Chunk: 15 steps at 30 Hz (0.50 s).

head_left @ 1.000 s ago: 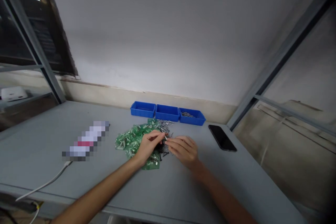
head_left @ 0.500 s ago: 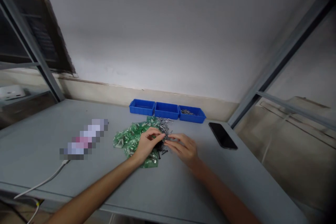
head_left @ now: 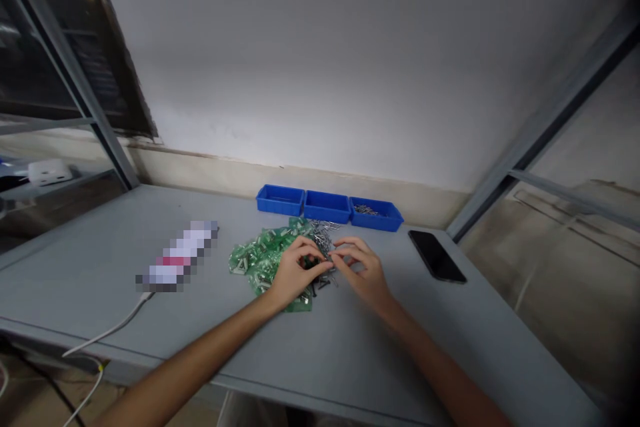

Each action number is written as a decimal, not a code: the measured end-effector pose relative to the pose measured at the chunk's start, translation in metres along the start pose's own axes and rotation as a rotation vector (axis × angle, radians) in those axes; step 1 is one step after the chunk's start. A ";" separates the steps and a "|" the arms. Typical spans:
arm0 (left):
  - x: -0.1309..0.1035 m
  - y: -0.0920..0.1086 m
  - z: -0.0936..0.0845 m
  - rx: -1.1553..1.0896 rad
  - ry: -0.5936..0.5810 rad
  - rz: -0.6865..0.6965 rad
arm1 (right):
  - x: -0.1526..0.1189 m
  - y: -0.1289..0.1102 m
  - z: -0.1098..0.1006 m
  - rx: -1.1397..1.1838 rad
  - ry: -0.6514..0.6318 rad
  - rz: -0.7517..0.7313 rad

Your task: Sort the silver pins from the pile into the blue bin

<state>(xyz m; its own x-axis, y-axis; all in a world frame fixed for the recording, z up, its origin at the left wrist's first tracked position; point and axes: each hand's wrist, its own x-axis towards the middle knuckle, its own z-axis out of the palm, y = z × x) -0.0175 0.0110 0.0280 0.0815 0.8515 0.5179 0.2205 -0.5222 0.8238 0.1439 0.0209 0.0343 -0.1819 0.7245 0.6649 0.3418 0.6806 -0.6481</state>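
My left hand (head_left: 299, 271) is over the right side of a heap of green plastic packets (head_left: 263, 257), its thumb and fingertips pressed together. Facing it, my right hand (head_left: 364, 273) is pinched too, its fingertips meeting the left thumb tip. Whatever lies between the fingers is too small to name. Loose metal screws (head_left: 324, 233) lie behind and beneath the fingertips, with a few darker ones just in front. Three blue bins stand behind the heap: the left bin (head_left: 280, 207) and middle bin (head_left: 327, 216) show bare insides, and the right bin (head_left: 383, 221) holds small metal pieces.
A black phone (head_left: 437, 256) lies on the grey table (head_left: 350, 360) at the right. To the left is a blurred-out object (head_left: 183, 257) with a white cable (head_left: 113, 331) running to the front edge. Metal posts rise at both sides, before a wall.
The whole view has shifted, so the table items appear further right. My fingertips have come closer together, and the right hand's fingers are more bent.
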 end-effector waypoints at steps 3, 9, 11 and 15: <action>0.000 0.000 0.000 0.057 -0.005 0.029 | 0.000 -0.001 0.001 0.058 -0.017 0.068; -0.001 -0.002 0.000 0.132 -0.008 0.059 | 0.000 0.004 0.004 0.081 -0.029 0.164; -0.001 -0.002 0.000 0.142 -0.013 0.069 | 0.000 0.006 0.004 0.093 -0.013 0.191; -0.001 -0.002 -0.001 0.136 -0.017 0.073 | 0.001 0.010 0.003 0.146 0.014 0.227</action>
<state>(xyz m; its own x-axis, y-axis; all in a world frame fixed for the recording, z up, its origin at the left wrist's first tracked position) -0.0186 0.0115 0.0262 0.1182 0.8129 0.5703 0.3433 -0.5724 0.7446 0.1439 0.0285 0.0273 -0.1031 0.8593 0.5009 0.2357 0.5103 -0.8270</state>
